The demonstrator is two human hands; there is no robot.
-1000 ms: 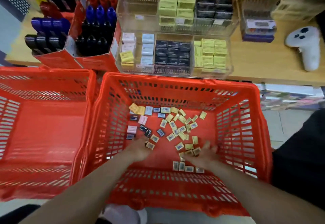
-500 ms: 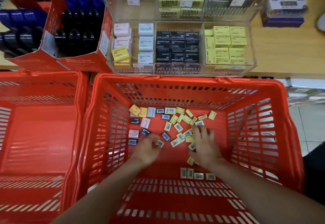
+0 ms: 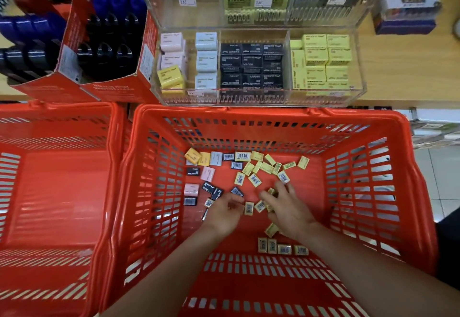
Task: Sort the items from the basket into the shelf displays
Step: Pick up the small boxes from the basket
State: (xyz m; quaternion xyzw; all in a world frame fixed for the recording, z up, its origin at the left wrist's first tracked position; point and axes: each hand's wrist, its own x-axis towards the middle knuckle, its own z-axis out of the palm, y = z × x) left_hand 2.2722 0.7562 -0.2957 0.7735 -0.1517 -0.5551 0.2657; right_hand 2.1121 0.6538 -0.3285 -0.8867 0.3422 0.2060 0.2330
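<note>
Both hands pushed deeper into the basket [image 3: 273,117] since a second ago; right hand [image 3: 288,207] curled round yellow erasers [image 3: 270,207]; left hand [image 3: 224,213] half-curled, grip cannot be told; gathering started, nothing shelved yet.

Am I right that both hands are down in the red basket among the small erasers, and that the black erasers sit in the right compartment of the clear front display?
Not quite. The head view shows both the left hand and right hand in the red basket, but the black erasers fill the middle compartment of the clear front display; the right compartment holds yellow-green ones.
</note>
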